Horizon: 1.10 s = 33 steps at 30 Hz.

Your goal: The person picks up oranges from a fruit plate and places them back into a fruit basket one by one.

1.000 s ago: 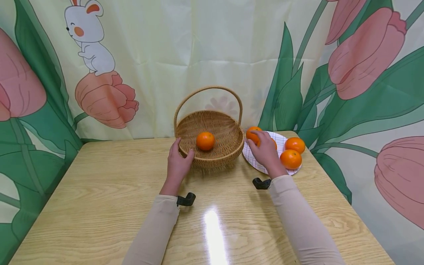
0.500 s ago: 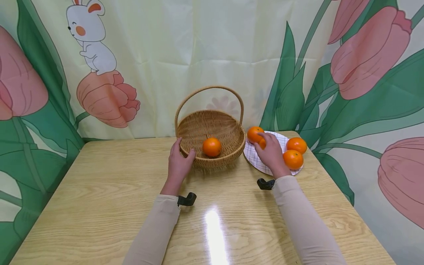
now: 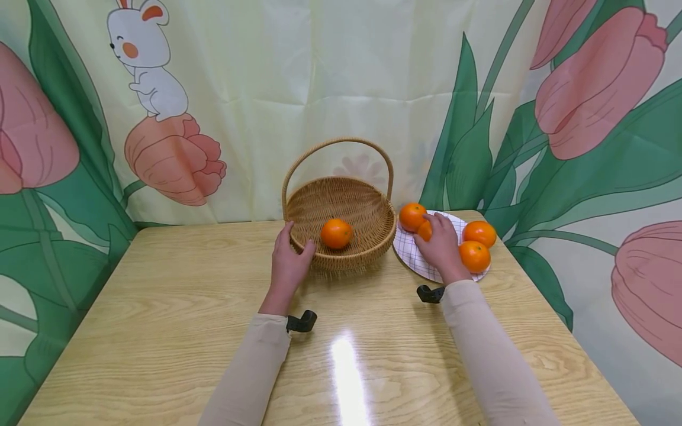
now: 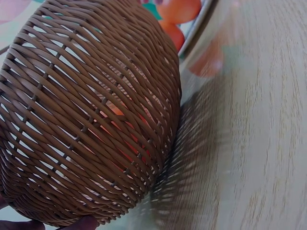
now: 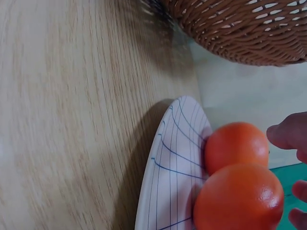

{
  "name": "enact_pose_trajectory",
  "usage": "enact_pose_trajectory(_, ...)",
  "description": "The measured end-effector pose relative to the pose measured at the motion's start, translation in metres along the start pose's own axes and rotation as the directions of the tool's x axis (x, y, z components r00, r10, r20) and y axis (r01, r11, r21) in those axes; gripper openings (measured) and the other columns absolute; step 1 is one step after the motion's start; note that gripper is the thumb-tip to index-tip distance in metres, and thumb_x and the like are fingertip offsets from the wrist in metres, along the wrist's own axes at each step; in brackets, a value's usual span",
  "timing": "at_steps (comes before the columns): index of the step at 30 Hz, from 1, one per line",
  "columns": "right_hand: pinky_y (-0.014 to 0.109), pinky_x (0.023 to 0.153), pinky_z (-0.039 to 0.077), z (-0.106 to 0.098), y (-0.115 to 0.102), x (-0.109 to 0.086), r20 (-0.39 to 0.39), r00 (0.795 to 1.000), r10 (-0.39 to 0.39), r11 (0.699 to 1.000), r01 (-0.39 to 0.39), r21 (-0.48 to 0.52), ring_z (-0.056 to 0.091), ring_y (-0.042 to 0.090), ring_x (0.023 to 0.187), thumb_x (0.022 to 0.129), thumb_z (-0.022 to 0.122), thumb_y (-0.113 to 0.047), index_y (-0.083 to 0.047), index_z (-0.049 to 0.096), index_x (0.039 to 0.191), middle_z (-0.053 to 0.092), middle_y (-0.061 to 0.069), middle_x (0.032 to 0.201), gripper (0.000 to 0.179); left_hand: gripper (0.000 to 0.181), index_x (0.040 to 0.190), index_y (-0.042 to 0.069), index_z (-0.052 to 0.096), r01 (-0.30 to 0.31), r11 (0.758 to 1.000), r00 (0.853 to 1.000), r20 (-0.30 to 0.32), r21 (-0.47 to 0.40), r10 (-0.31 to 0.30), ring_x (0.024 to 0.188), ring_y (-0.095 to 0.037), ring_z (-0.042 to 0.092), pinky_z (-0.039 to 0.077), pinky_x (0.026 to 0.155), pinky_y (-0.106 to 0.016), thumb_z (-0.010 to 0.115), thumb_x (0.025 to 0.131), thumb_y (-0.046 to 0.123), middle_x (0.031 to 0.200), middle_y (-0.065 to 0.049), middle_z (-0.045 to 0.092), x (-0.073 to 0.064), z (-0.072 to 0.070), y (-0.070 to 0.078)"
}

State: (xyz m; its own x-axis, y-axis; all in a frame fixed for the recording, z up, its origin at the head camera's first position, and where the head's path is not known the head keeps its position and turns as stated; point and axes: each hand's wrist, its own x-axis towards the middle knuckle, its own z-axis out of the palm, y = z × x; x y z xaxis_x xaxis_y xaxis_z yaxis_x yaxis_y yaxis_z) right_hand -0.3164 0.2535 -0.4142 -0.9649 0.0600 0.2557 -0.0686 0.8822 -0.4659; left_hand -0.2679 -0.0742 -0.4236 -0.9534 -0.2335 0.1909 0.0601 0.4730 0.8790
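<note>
Holding the near left rim of a basket (image 3: 341, 195), the left hand (image 3: 289, 269) has its thumb at the front edge and its fingers along the side; firmness of hold cannot be judged. The right hand (image 3: 441, 245) hangs over a plate (image 3: 410, 254), fingers parted and gripping nothing. The right wrist view puts its thumb just beside the rear orange (image 5: 236, 143), contact uncertain, with the front orange (image 5: 242, 199) close alongside. A single orange (image 3: 336, 234) lies in the basket, towards the near wall.

Risks, as assessed: closing on one fruit could nudge its neighbour, since the two sit so tightly together and round fruit rolls readily. Two more oranges (image 3: 474, 256) lie by the plate's right rim, near the edge of the table (image 3: 181, 307); a knock there could end in a fall. Uneven pressure from the left hand might tip the basket and set its fruit rolling.

Materials: the basket is brown wicker, round-bodied and openly woven, with a tall arched handle (image 3: 338, 141). The plate is white, printed with a fine dark grid. The oranges are glossy and slightly flattened. The table shows pale wood grain.
</note>
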Motion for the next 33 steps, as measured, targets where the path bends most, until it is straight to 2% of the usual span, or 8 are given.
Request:
enact_pose_trajectory(6, 0.059, 0.105, 0.022, 0.000, 0.005, 0.003, 0.034, 0.999, 0.019, 0.999, -0.018, -0.029, 0.023, 0.039, 0.131, 0.083, 0.059, -0.026, -0.010, 0.037, 0.136, 0.023, 0.019, 0.146, 0.060, 0.068, 0.141, 0.024, 0.028, 0.011, 1.000, 1.000, -0.003, 0.006, -0.011, 0.134, -0.026, 0.031, 0.035, 0.103, -0.047, 0.055, 0.082, 0.042, 0.146, -0.002, 0.029, 0.000, 0.001, 0.001)
enact_pose_trajectory(16, 0.065, 0.103, 0.015, 0.002, 0.016, 0.004, 0.097, 0.989, 0.107, 0.993, -0.102, -0.058, 0.019, 0.042, 0.131, 0.084, 0.054, -0.028, -0.013, 0.031, 0.141, 0.015, 0.020, 0.148, 0.063, 0.068, 0.141, 0.023, 0.029, 0.006, 1.000, 1.000, 0.000, 0.002, -0.006, 0.132, -0.026, 0.034, 0.036, 0.103, -0.047, 0.055, 0.082, 0.042, 0.146, -0.003, 0.030, -0.001, 0.001, 0.001)
enact_pose_trajectory(24, 0.062, 0.103, 0.024, 0.005, 0.020, 0.003, 0.155, 0.981, 0.118, 0.993, -0.111, -0.051, 0.020, 0.044, 0.130, 0.086, 0.055, -0.025, -0.013, 0.028, 0.142, 0.009, 0.023, 0.148, 0.063, 0.067, 0.141, 0.025, 0.029, 0.002, 1.000, 1.000, -0.004, 0.004, -0.002, 0.133, -0.024, 0.033, 0.035, 0.104, -0.046, 0.055, 0.082, 0.041, 0.146, -0.001, 0.030, -0.001, 0.002, -0.003)
enact_pose_trajectory(33, 0.061, 0.103, 0.024, 0.003, 0.018, 0.004, 0.172, 0.980, 0.103, 0.994, -0.095, -0.050, 0.023, 0.046, 0.128, 0.087, 0.058, -0.020, -0.014, 0.026, 0.143, 0.009, 0.023, 0.148, 0.065, 0.066, 0.141, 0.024, 0.029, -0.002, 1.000, 1.000, -0.017, -0.003, 0.002, 0.133, -0.025, 0.033, 0.034, 0.104, -0.047, 0.057, 0.082, 0.039, 0.145, -0.002, 0.031, 0.000, 0.002, -0.004)
